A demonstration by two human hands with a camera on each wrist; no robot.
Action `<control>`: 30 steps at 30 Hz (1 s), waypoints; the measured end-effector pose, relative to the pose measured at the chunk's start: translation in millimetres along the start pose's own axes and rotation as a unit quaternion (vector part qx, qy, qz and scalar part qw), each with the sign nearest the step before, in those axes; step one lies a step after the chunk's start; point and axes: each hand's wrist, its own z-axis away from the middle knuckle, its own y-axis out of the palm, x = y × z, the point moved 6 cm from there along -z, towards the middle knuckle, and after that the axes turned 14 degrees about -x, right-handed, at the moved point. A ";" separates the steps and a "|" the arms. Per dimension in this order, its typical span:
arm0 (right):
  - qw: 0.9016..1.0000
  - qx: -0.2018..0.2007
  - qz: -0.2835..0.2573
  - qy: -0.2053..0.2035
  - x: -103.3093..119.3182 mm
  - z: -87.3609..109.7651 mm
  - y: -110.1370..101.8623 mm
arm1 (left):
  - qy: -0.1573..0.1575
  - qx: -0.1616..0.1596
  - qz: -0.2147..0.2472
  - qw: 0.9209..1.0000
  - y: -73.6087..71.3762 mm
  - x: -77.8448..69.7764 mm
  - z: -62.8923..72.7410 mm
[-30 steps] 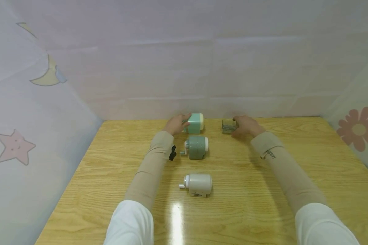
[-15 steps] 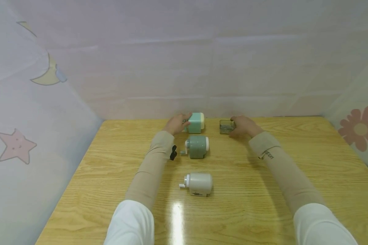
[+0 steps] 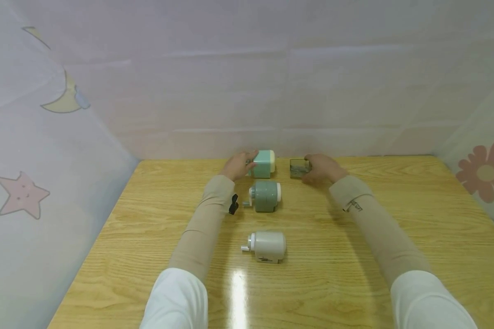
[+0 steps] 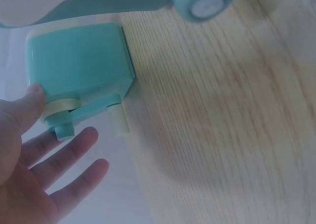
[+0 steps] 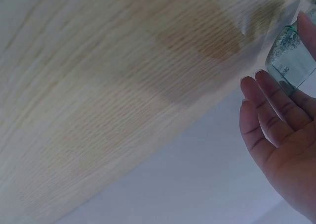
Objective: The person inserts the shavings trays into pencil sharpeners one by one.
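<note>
At the table's back edge, my left hand (image 3: 236,167) pinches the crank end of a turquoise pencil sharpener (image 3: 262,164) with a cream front. In the left wrist view, the thumb touches the body of the sharpener (image 4: 79,61) beside its crank, while the other fingers spread below. To its right, my right hand (image 3: 323,169) holds a clear, smoky shavings drawer (image 3: 298,169) by its right end. Grey bits show inside the drawer (image 5: 294,61) in the right wrist view, between thumb and fingers. A gap separates drawer and sharpener.
A grey-green crank sharpener (image 3: 265,196) stands just in front of the turquoise one. Nearer sits a beige sharpener (image 3: 269,246), its crank pointing left. The wooden table (image 3: 333,274) meets a pale wall covering (image 3: 230,91) behind the hands.
My right hand has moved left with the shavings drawer, narrowing the gap to the turquoise sharpener. The left hand keeps its hold, nearly still.
</note>
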 end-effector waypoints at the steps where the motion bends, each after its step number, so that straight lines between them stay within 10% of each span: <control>1: 1.000 -0.001 0.000 0.000 0.5 -0.5 0.1 | 0.000 -0.001 -0.001 1.000 -0.4 -0.3 0.2; 30: 1.000 -0.002 -0.004 -0.019 30.2 -6.0 1.8 | -0.004 0.000 0.007 1.000 0.0 -1.8 1.2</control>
